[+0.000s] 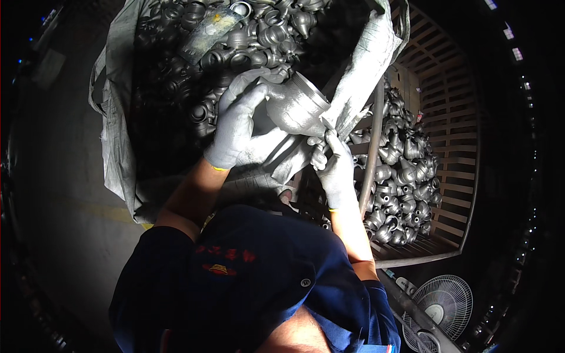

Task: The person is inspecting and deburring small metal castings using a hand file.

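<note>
A grey metal casting (299,106), rounded like a bowl with a ringed rim, is held up in front of me over the edge of a large woven bag. My left hand (240,115), in a pale grey glove, has its fingers curled round the stub on the casting's left side. At the lower right end of the casting, my right hand (334,159), gloved alike, closes its thumb and fingers on a pointed part. The fingertips there partly hide what they grip. The casting is tilted, its rim toward the upper right.
The woven bag (118,159) holds many similar castings (273,32) and a worn flat plate (212,34). On the right, a slatted metal crate (456,159) contains another heap of castings (406,176). A white fan (438,312) stands at the lower right.
</note>
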{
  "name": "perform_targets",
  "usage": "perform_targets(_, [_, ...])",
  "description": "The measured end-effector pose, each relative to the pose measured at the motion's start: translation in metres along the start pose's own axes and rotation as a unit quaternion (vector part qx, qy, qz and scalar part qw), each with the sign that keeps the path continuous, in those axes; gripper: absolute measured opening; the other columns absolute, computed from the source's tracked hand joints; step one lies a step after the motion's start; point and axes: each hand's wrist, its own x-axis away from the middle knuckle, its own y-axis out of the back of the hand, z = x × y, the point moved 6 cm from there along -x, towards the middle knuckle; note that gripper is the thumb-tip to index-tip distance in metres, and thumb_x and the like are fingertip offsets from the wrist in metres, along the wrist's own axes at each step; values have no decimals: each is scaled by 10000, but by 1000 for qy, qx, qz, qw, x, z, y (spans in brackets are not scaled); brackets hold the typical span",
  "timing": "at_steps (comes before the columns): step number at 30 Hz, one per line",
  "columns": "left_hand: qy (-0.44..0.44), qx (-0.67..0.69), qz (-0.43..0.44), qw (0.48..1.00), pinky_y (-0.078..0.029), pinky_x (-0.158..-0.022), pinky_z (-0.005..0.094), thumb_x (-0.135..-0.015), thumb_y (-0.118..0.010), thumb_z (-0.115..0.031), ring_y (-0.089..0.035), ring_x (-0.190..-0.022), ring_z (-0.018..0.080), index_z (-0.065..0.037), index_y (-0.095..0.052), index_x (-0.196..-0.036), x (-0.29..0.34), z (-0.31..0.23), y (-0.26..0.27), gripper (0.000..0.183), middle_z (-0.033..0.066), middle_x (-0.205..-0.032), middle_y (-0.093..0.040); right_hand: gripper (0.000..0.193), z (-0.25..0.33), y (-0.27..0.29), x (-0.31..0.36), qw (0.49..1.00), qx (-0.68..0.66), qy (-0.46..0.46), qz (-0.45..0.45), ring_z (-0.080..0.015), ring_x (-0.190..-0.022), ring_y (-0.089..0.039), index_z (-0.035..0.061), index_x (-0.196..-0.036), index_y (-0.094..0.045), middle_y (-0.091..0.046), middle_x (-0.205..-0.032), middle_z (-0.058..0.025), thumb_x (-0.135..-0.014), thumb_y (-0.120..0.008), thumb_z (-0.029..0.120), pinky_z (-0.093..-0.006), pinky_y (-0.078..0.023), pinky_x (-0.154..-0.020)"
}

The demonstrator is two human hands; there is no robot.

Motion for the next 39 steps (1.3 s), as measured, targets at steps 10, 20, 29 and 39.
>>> perform_targets(10, [51, 77, 57, 994, -403, -1038, 327, -856, -515, 29, -540, -1170, 190, 20, -546, -1203, 4, 2, -13, 348, 135, -1254, -582, 255, -26, 31, -15, 989, -130, -72, -29, -105, -424, -354, 21, -979, -542, -598, -714, -130, -995, -425, 246, -226, -272, -398])
perform_targets(20, [17, 26, 156, 987, -375, -1076, 354, -858, -554, 14, -473, -1277, 235, 35, -390, -1387, 14, -6, -19, 554, 171, -1385, -482, 217, -20, 33, -16, 983, -171, -70, -14, -111, -476, -361, 44, -1053, -519, -571, -733, -97, -977, -436, 230, -236, -288, -436])
perform_targets(29, [32, 23, 152, 988, -314, -1115, 359, -833, -529, 42, -399, -1340, 248, 17, -326, -1432, 20, 0, -11, 633, 176, -1447, -408, 285, -5, 27, -16, 988, -148, -26, 33, -102, -505, -375, 50, -1221, -476, -541, -752, -80, -968, -461, 180, -221, -317, -453])
perform_targets(39, [141, 256, 116, 949, -383, -1062, 368, -823, -589, -35, -453, -1274, 219, 16, -315, -1423, 34, 25, -15, 662, 134, -1375, -467, 242, 2, 14, -14, 980, -154, -40, 117, -99, -471, -355, 20, -1129, -513, -564, -721, -143, -956, -489, 187, -211, -294, -442])
